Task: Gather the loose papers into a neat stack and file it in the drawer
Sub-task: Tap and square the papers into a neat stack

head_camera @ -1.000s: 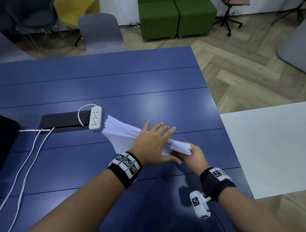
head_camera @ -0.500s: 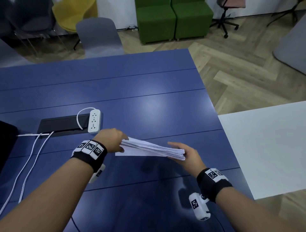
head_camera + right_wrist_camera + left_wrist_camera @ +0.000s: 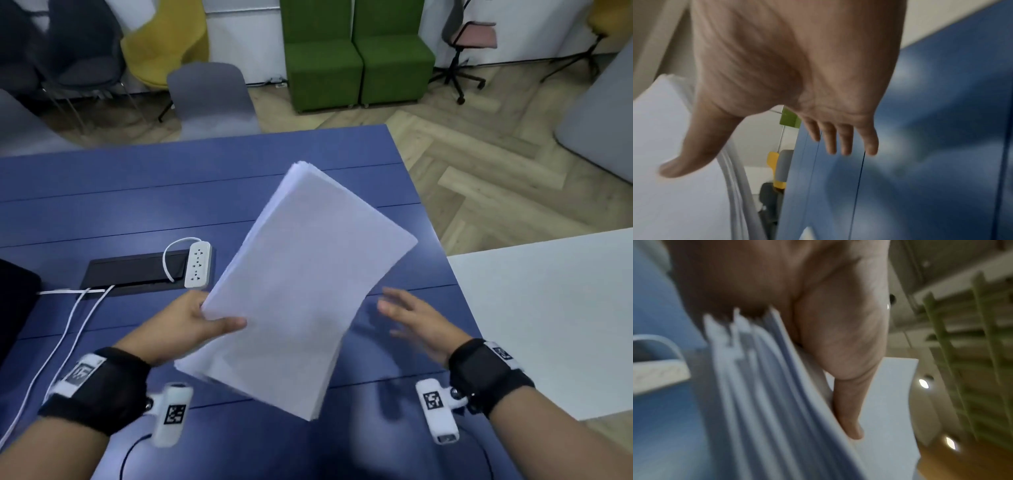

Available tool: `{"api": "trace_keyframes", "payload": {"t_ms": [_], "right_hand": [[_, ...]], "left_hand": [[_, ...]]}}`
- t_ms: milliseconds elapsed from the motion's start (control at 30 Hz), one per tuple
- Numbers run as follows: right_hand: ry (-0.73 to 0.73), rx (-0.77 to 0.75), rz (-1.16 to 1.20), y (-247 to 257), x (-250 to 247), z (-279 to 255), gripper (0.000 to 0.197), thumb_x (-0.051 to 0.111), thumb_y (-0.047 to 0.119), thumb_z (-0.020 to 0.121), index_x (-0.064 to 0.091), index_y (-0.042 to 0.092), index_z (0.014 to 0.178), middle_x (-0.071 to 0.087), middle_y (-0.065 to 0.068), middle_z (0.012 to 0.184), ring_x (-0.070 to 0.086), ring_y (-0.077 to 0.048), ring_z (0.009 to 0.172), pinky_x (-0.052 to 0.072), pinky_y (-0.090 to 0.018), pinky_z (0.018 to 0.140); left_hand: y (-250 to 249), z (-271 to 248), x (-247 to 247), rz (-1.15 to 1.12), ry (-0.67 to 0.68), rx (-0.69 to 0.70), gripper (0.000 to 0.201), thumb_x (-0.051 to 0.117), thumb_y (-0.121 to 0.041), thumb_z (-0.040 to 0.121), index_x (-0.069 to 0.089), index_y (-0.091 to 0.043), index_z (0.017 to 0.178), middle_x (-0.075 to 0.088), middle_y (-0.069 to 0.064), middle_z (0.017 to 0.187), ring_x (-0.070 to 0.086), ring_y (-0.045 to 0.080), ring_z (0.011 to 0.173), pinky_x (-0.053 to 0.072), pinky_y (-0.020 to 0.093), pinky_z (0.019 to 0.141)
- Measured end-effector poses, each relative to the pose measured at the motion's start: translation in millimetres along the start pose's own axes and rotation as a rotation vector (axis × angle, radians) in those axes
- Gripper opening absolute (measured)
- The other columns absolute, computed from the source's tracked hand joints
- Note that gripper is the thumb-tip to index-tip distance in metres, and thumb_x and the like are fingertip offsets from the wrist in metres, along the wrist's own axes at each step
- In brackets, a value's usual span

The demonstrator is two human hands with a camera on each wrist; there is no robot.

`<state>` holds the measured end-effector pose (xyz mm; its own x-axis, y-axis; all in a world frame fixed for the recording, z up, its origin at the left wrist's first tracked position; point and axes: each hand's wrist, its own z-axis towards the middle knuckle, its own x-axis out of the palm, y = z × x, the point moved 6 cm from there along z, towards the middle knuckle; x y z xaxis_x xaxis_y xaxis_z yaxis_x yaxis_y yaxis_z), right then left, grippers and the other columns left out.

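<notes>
A thick stack of white papers hangs tilted above the blue table, its broad face turned up toward me. My left hand grips the stack at its left edge, thumb on top and fingers underneath. In the left wrist view the thumb lies across the top sheet of the stack of papers, whose edges fan unevenly. My right hand hovers open just right of the stack, fingers straight, touching nothing. The right wrist view shows my right hand spread beside the paper's edge. No drawer is in view.
A white power strip and its cables lie left of the stack beside a black cable hatch. A white table adjoins on the right. Chairs and green seats stand beyond the table's far edge.
The stack has been lifted off the table and tipped up from nearly flat to face me. My right hand has let go of its right end and moved aside; the left still holds it.
</notes>
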<state>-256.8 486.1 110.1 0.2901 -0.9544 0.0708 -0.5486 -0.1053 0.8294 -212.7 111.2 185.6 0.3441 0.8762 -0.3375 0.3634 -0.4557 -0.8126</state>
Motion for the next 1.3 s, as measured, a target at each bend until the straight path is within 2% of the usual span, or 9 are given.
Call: {"api": "trace_keyframes", "payload": {"t_ms": [167, 400, 500, 633, 767, 900, 1067, 1200, 1300], "right_hand": [[0.251, -0.062, 0.328, 27, 75, -29, 0.039, 0.066, 0.011, 0.097, 0.065, 0.0, 0.134, 0.07, -0.018, 0.135, 0.069, -0.032, 0.123, 0.055, -0.042, 0.107], [0.099, -0.318, 0.028, 48, 87, -42, 0.029, 0.068, 0.005, 0.099, 0.072, 0.012, 0.127, 0.077, -0.003, 0.124, 0.073, -0.023, 0.117, 0.056, -0.043, 0.104], [0.009, -0.439, -0.044, 52, 93, -47, 0.023, 0.077, 0.007, 0.092, 0.082, 0.025, 0.106, 0.081, 0.005, 0.109, 0.075, -0.013, 0.105, 0.06, -0.034, 0.094], [-0.05, -0.55, -0.056, 51, 93, -42, 0.034, 0.084, 0.001, 0.084, 0.081, 0.035, 0.09, 0.081, 0.013, 0.096, 0.073, 0.0, 0.09, 0.057, -0.016, 0.079], [-0.112, -0.461, -0.046, 20, 72, -17, 0.028, 0.088, 0.0, 0.078, 0.079, 0.014, 0.101, 0.083, 0.007, 0.098, 0.076, -0.004, 0.093, 0.056, -0.019, 0.082], [-0.117, -0.388, -0.114, -7, 61, -1, 0.027, 0.082, 0.001, 0.085, 0.079, 0.02, 0.104, 0.082, 0.011, 0.102, 0.075, 0.0, 0.095, 0.054, -0.017, 0.086], [-0.079, -0.386, -0.146, -1, 60, 6, 0.028, 0.086, 0.006, 0.084, 0.079, 0.021, 0.107, 0.082, 0.009, 0.105, 0.076, -0.004, 0.101, 0.056, -0.016, 0.087], [-0.033, -0.339, -0.18, 5, 63, 7, 0.03, 0.088, 0.014, 0.082, 0.078, 0.028, 0.107, 0.081, 0.011, 0.107, 0.075, -0.003, 0.101, 0.056, -0.017, 0.086], [-0.075, -0.349, -0.171, 9, 68, 2, 0.018, 0.083, 0.017, 0.088, 0.079, 0.031, 0.098, 0.082, 0.01, 0.103, 0.076, -0.004, 0.096, 0.058, -0.023, 0.085]], "left_hand": [[17, -18, 46, -0.297, -0.03, -0.007, 0.039, 0.089, -0.036, 0.087, 0.081, -0.016, 0.119, 0.08, 0.014, 0.119, 0.075, 0.03, 0.105, 0.055, 0.043, 0.093], [0, -23, 53, -0.597, -0.18, 0.185, 0.045, 0.08, -0.022, 0.093, 0.067, -0.015, 0.135, 0.076, 0.005, 0.132, 0.072, 0.026, 0.124, 0.057, 0.043, 0.103], [-5, -16, 46, -0.657, -0.473, 0.266, 0.053, 0.088, -0.04, 0.077, 0.074, -0.016, 0.122, 0.08, 0.003, 0.123, 0.076, 0.019, 0.113, 0.061, 0.036, 0.094], [-3, -11, 50, -0.647, -0.588, 0.31, 0.062, 0.094, -0.032, 0.06, 0.075, -0.007, 0.114, 0.082, 0.006, 0.111, 0.077, 0.015, 0.097, 0.062, 0.025, 0.08], [7, -1, 54, -0.602, -0.462, 0.294, 0.043, 0.099, -0.01, 0.069, 0.081, -0.019, 0.107, 0.083, 0.004, 0.11, 0.079, 0.017, 0.099, 0.062, 0.025, 0.079], [22, 9, 58, -0.5, -0.387, 0.23, 0.035, 0.081, 0.006, 0.085, 0.077, -0.005, 0.118, 0.083, 0.008, 0.112, 0.077, 0.032, 0.111, 0.06, 0.022, 0.086], [18, 13, 47, -0.337, -0.301, 0.205, 0.026, 0.089, -0.008, 0.082, 0.082, -0.021, 0.103, 0.082, 0.006, 0.105, 0.077, 0.018, 0.099, 0.058, 0.023, 0.085], [5, 13, 55, -0.318, -0.098, 0.179, 0.039, 0.08, -0.012, 0.092, 0.073, -0.025, 0.128, 0.078, -0.005, 0.127, 0.073, 0.011, 0.117, 0.057, 0.022, 0.094], [-5, 10, 58, -0.308, -0.107, 0.188, 0.029, 0.068, -0.017, 0.103, 0.072, -0.028, 0.128, 0.079, -0.013, 0.124, 0.072, 0.005, 0.117, 0.055, 0.014, 0.092]]}}
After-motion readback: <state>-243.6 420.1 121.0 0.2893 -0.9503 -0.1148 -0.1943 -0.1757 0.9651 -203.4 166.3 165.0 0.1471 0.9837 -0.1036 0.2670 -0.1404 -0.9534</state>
